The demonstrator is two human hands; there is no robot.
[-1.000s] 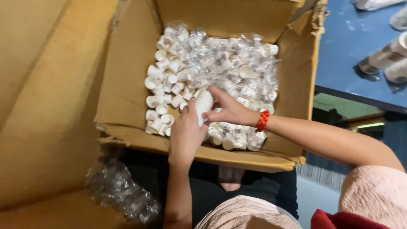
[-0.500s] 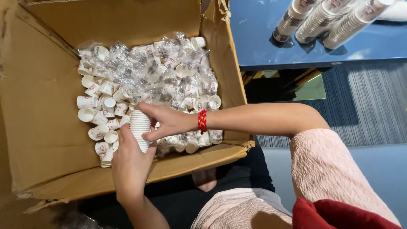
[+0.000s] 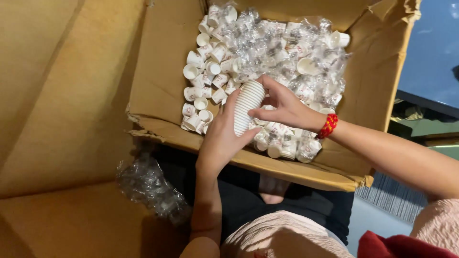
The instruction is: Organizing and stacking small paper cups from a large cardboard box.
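Stack of white cups: lower part hidden by left hand. Cup prints too small to tell. Cardboard box cut off at top edge.

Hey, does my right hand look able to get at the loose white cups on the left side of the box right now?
Probably yes. The right hand is already over the open cardboard box, pinching the stack of cups that the left hand grips. The loose cups lie uncovered, though it would have to cross the stack.

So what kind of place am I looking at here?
Probably a storeroom or packing corner, though that's a guess: a big cardboard box full of small white paper cups, loose plastic wrap below, and both hands on a stack of cups.
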